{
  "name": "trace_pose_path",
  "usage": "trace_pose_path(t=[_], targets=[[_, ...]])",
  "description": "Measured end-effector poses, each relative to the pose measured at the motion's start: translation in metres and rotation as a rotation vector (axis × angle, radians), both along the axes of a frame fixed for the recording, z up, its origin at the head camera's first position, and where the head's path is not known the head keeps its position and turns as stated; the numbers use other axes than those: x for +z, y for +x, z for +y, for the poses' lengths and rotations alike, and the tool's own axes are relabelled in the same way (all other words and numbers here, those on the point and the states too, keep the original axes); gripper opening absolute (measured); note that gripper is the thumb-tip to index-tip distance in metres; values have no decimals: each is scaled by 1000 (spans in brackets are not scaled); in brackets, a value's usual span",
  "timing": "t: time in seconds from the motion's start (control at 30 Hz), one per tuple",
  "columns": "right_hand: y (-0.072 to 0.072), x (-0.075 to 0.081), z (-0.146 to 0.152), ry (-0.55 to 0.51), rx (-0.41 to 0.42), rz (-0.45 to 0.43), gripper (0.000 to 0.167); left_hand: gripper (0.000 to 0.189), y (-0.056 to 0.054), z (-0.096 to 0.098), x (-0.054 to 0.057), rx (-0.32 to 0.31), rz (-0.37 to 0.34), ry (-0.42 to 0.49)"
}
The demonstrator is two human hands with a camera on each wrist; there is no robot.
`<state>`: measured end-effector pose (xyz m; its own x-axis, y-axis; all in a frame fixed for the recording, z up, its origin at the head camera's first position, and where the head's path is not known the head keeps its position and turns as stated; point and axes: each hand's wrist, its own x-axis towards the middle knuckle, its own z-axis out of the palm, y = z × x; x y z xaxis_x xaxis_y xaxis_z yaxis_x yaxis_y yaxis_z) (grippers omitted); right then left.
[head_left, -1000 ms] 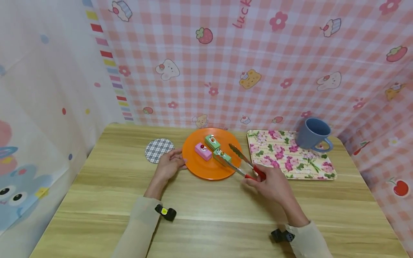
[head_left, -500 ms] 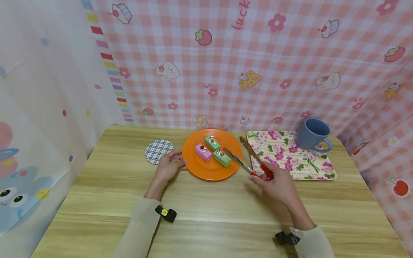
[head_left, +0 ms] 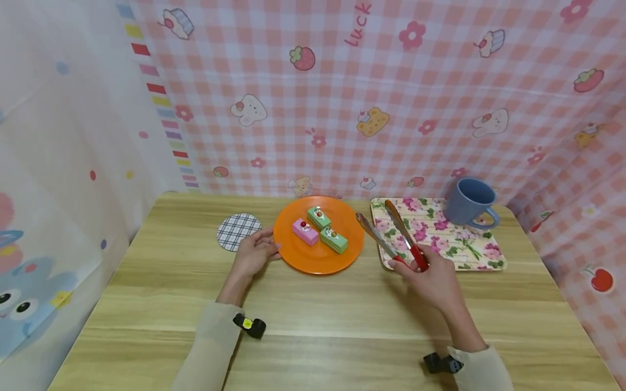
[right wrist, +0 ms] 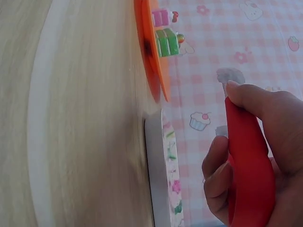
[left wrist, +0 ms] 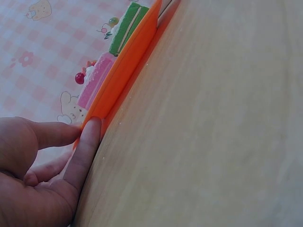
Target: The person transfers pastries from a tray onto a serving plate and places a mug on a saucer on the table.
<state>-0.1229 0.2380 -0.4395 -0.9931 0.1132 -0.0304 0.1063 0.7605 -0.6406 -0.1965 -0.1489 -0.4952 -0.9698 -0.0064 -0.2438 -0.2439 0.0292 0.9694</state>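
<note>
Tongs [head_left: 404,232] raised by the left end of the tray [head_left: 459,254], arms apart, nothing between them. Right hand [head_left: 434,277] grips the red handles, probably loosely, letting them spring open. Three cakes [head_left: 335,240] sit on the plate [head_left: 318,264]. Left hand [head_left: 254,253] pinches its rim, presumably steadying it on the desk [head_left: 318,331]. Coaster [head_left: 237,231] beside that hand; mug [head_left: 467,205] on tray.

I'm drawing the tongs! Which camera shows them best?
The head view: both arms of the tongs show, spread apart. The right wrist view shows mostly the red handle, close up; the left wrist view shows none.
</note>
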Motion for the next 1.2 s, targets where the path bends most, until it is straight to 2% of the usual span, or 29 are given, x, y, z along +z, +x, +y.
trace_pose_path(t=[0.23, 0.63, 0.9, 1.2], targets=[[2, 0, 11, 13, -44, 22, 72, 52, 0, -1, 0, 8, -18, -1], [7, -7, 34, 16, -138, -32, 87, 51, 0, -1, -2, 4, -33, -9], [10, -11, 47, 55, -198, 4, 85, 51, -1, 0, -2, 1, -24, -2], [15, -12, 60, 39, -261, -79, 94, 51, -1, -1, -3, -4, -19, 0]])
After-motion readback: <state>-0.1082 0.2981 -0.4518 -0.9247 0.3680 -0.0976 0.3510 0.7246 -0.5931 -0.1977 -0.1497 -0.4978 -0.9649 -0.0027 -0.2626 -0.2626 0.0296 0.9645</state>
